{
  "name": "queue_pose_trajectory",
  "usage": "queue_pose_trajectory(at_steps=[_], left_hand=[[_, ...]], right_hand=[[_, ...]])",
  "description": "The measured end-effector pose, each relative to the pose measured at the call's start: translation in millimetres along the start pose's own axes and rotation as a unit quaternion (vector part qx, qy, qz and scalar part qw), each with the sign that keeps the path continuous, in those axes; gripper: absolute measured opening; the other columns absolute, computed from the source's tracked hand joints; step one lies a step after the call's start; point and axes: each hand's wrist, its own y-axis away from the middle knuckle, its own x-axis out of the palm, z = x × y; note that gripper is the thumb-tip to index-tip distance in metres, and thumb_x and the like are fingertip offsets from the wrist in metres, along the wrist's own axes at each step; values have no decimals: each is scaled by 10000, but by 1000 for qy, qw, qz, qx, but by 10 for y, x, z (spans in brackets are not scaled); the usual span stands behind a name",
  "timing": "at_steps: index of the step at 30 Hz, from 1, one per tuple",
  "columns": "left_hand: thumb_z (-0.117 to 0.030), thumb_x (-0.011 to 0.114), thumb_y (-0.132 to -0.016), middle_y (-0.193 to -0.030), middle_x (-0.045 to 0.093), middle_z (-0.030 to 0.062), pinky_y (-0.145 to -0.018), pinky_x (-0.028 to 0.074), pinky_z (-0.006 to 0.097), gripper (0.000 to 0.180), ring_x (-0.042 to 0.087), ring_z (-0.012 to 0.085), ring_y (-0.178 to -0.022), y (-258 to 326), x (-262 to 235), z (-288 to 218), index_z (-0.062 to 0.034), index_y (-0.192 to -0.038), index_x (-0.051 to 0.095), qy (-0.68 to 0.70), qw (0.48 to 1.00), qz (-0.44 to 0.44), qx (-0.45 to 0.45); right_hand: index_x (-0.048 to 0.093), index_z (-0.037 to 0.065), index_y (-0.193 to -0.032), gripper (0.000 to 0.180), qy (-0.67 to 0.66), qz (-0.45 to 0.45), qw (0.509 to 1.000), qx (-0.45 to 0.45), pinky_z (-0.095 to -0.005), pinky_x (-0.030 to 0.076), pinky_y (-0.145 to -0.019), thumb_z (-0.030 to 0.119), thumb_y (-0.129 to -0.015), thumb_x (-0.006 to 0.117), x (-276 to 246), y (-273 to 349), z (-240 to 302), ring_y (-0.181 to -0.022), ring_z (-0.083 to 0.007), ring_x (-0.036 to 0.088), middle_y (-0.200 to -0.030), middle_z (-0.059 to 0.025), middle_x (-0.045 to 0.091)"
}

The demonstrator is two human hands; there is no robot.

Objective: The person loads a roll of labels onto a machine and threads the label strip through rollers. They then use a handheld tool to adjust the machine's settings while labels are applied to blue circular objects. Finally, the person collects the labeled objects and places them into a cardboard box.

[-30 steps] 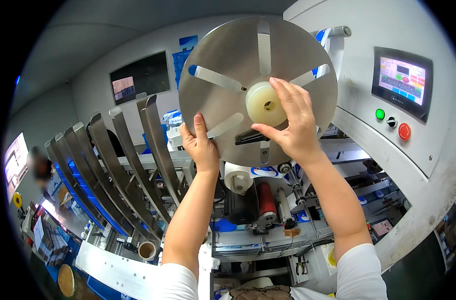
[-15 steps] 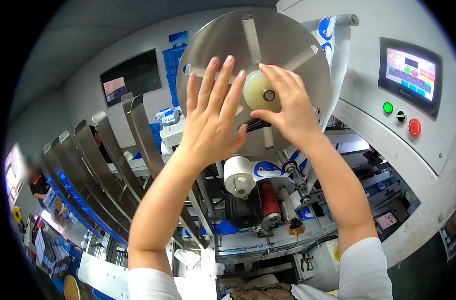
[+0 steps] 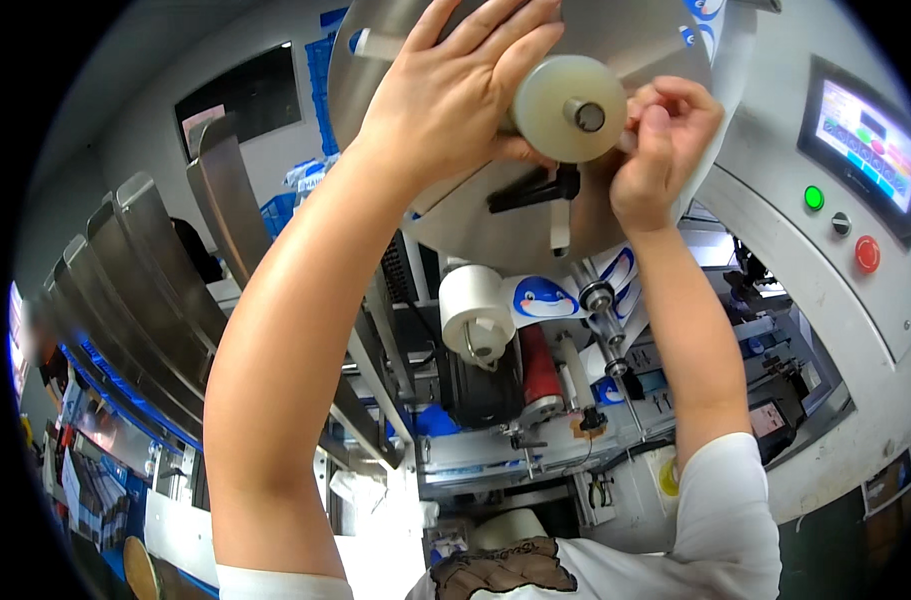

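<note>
A large round metal disc [image 3: 455, 215] with slots stands upright ahead, cut off by the top edge. At its middle sits a cream-coloured round hub [image 3: 567, 88] with a metal shaft end [image 3: 585, 115]. My left hand [image 3: 460, 95] is against the disc just left of the hub, fingers stretched out, its thumb reaching below the hub. On the other side, my right hand [image 3: 670, 150] has its fingers curled in beside the hub. A small pale piece shows at those fingertips, too hidden to name. Below the hub is a black lever handle [image 3: 530, 193].
Below the disc are a white roll [image 3: 473, 310], a whale-printed label strip [image 3: 545, 297], a red roller [image 3: 540, 375] and metal rods [image 3: 607, 335]. A control panel screen [image 3: 865, 140] with buttons stands right. Tall metal plates [image 3: 165, 250] rise at the left.
My left hand has moved up and right, close against the hub. My right hand has left the hub's top and curled its fingers at its right side. The view has shifted.
</note>
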Motion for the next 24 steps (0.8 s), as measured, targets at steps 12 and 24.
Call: queue_pose_trajectory(at_steps=[12, 24], left_hand=[[-514, 628, -690, -1480, 216, 84, -1117, 73, 436, 865, 148, 206, -1382, 67, 10, 21, -75, -1365, 312, -17, 1000, -17, 0], [-500, 676, -650, -1469, 242, 90, -1118, 74, 437, 871, 165, 205, -1378, 78, -16, 20, -95, -1344, 340, 26, 1000, 2, -5]], right_hand=[[585, 107, -820, 182, 232, 414, 848, -236, -319, 454, -690, 160, -647, 585, 355, 90, 631, -774, -196, 502, -769, -18, 484], [563, 274, -1133, 330, 363, 298, 845, -256, -502, 54, -1104, 225, -807, 571, -341, 40, 488, -1309, -273, 278, -1285, -46, 460]])
